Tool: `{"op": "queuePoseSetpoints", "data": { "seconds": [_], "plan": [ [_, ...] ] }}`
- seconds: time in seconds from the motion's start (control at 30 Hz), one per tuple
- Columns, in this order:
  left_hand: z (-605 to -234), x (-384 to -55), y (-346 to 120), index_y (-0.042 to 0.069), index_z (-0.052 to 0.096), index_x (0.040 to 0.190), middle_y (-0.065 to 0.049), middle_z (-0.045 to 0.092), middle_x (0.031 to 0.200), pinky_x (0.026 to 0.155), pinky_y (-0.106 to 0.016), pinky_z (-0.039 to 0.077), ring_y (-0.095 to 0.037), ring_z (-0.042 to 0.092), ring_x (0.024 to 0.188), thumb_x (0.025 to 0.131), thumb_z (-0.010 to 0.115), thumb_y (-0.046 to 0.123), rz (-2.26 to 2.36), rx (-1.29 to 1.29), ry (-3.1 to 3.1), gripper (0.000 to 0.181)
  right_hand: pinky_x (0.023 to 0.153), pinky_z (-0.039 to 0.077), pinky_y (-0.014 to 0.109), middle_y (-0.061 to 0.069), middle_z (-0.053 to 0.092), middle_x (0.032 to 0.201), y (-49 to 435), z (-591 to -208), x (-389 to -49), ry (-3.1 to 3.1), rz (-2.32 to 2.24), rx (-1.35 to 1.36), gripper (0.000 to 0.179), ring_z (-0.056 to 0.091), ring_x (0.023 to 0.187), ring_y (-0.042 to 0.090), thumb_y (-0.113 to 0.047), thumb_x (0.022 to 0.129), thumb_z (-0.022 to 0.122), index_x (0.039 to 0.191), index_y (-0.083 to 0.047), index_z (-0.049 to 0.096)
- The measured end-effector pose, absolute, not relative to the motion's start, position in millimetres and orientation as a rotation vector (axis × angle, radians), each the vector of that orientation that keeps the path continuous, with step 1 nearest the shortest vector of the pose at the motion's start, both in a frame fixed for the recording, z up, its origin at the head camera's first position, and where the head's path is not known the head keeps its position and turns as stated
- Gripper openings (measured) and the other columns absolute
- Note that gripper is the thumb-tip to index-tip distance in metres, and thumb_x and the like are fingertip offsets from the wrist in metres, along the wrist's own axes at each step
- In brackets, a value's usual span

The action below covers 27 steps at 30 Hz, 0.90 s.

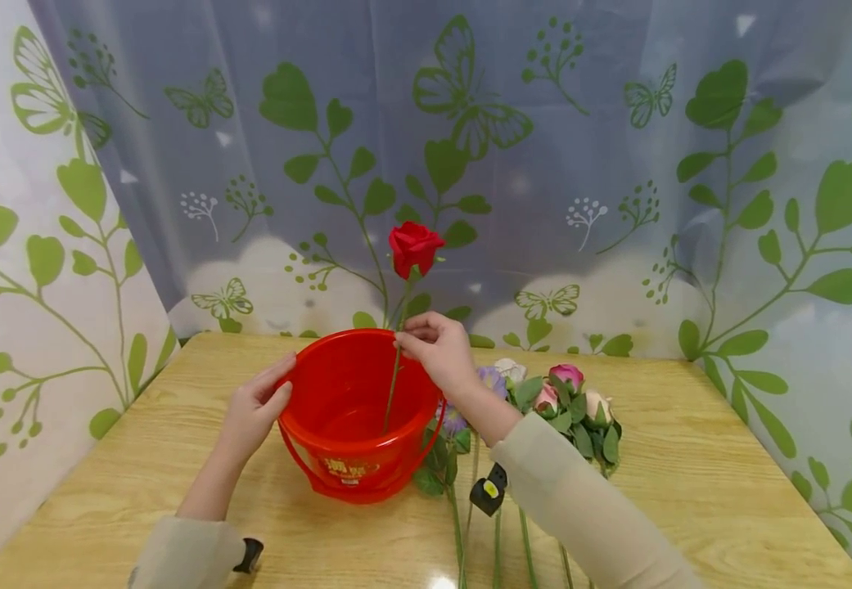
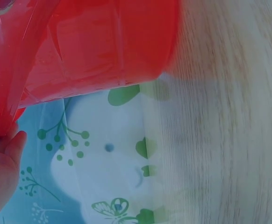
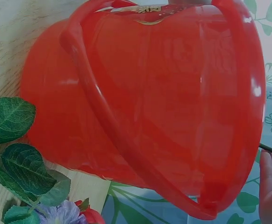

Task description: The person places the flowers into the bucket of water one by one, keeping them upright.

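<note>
The right hand pinched the stem of a red rose; the left hand rested its extended fingers on the rim of a red bucket. To my eye, that called for a light pinch, the bucket kept steady, and the stem guided clear of the rim. The rose leaned slightly, full and many-petalled above the bucket, its slim green stem reaching down inside.
</note>
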<state>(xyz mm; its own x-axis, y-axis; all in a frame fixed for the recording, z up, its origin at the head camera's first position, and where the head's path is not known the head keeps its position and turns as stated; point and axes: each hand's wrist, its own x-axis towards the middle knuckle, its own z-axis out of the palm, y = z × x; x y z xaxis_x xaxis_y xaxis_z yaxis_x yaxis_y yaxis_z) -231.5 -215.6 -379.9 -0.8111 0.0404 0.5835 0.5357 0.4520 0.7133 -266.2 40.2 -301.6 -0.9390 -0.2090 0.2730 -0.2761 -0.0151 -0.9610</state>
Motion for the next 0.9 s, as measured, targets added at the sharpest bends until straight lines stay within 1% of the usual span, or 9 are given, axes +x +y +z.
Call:
{"op": "queuePoseSetpoints", "data": {
  "seconds": [0.17, 0.23, 0.3, 0.43, 0.47, 0.67, 0.73, 0.8, 0.9],
  "plan": [
    [-378, -232, -214, -0.008, 0.053, 0.118, -0.019, 0.05, 0.122, 0.083, -0.008, 0.035, -0.02, 0.046, 0.114, 0.085, 0.053, -0.002, -1.358, -0.484, -2.197, 0.033, 0.074, 0.05, 0.036, 0.02, 0.063, 0.088, 39, -303, -268, -2.191, 2.108, 0.525, 0.018, 0.061, 0.078, 0.023, 0.001, 0.082, 0.059, 0.098, 0.007, 0.059],
    [-377, -232, -213, -0.008, 0.053, 0.118, -0.019, 0.05, 0.122, 0.083, -0.008, 0.035, -0.024, 0.046, 0.114, 0.085, 0.053, -0.002, -1.357, -0.482, -2.2, 0.033, 0.074, 0.05, 0.037, 0.018, 0.063, 0.086, 38, -304, -268, -2.205, 2.093, 0.518, 0.017, 0.061, 0.077, 0.022, 0.001, 0.081, 0.06, 0.098, 0.006, 0.059],
    [-378, -232, -214, -0.007, 0.053, 0.118, -0.019, 0.05, 0.122, 0.083, -0.008, 0.035, -0.019, 0.046, 0.114, 0.086, 0.052, -0.002, -1.349, -0.476, -2.208, 0.032, 0.074, 0.05, 0.037, 0.016, 0.063, 0.084, 36, -304, -269, -2.224, 2.077, 0.516, 0.017, 0.061, 0.076, 0.021, 0.0, 0.081, 0.06, 0.097, 0.005, 0.06],
    [-379, -231, -215, -0.006, 0.054, 0.118, -0.018, 0.05, 0.122, 0.083, -0.008, 0.035, -0.001, 0.044, 0.111, 0.087, 0.052, 0.001, -1.334, -0.478, -2.211, 0.032, 0.07, 0.051, 0.031, 0.014, 0.063, 0.083, 33, -304, -269, -2.257, 2.043, 0.521, 0.016, 0.062, 0.076, 0.021, 0.0, 0.08, 0.062, 0.096, 0.004, 0.06],
    [-376, -229, -213, -0.008, 0.053, 0.117, -0.019, 0.05, 0.122, 0.083, -0.007, 0.035, 0.0, 0.044, 0.111, 0.087, 0.051, 0.0, -1.335, -0.473, -2.214, 0.032, 0.071, 0.051, 0.032, 0.014, 0.063, 0.084, 32, -303, -268, -2.261, 2.044, 0.522, 0.016, 0.062, 0.076, 0.02, 0.0, 0.08, 0.062, 0.095, 0.004, 0.06],
    [-356, -212, -201, -0.014, 0.051, 0.115, -0.025, 0.049, 0.12, 0.081, -0.006, 0.034, -0.021, 0.047, 0.113, 0.085, 0.049, -0.007, -1.326, -0.441, -2.236, 0.031, 0.074, 0.05, 0.036, 0.014, 0.063, 0.086, 28, -304, -266, -2.321, 2.007, 0.539, 0.015, 0.061, 0.078, 0.021, -0.002, 0.081, 0.062, 0.095, 0.003, 0.06],
    [-362, -216, -203, -0.013, 0.052, 0.115, -0.025, 0.049, 0.12, 0.081, -0.006, 0.034, -0.019, 0.047, 0.113, 0.085, 0.05, -0.007, -1.333, -0.442, -2.229, 0.031, 0.072, 0.05, 0.034, 0.013, 0.064, 0.086, 27, -306, -267, -2.338, 1.982, 0.541, 0.015, 0.061, 0.078, 0.02, -0.003, 0.081, 0.062, 0.095, 0.003, 0.06],
    [-368, -222, -207, -0.011, 0.053, 0.116, -0.023, 0.049, 0.121, 0.081, -0.006, 0.035, -0.011, 0.046, 0.112, 0.085, 0.051, -0.006, -1.334, -0.447, -2.223, 0.032, 0.072, 0.051, 0.033, 0.013, 0.064, 0.086, 26, -307, -267, -2.343, 1.971, 0.544, 0.016, 0.061, 0.078, 0.02, -0.003, 0.081, 0.062, 0.095, 0.003, 0.06],
    [-377, -229, -212, -0.007, 0.053, 0.118, -0.02, 0.05, 0.122, 0.081, -0.007, 0.035, -0.01, 0.045, 0.112, 0.086, 0.052, -0.003, -1.337, -0.453, -2.222, 0.032, 0.071, 0.051, 0.032, 0.013, 0.064, 0.086, 25, -308, -268, -2.347, 1.959, 0.548, 0.016, 0.061, 0.077, 0.02, -0.003, 0.081, 0.062, 0.096, 0.004, 0.06]
  ]
}}
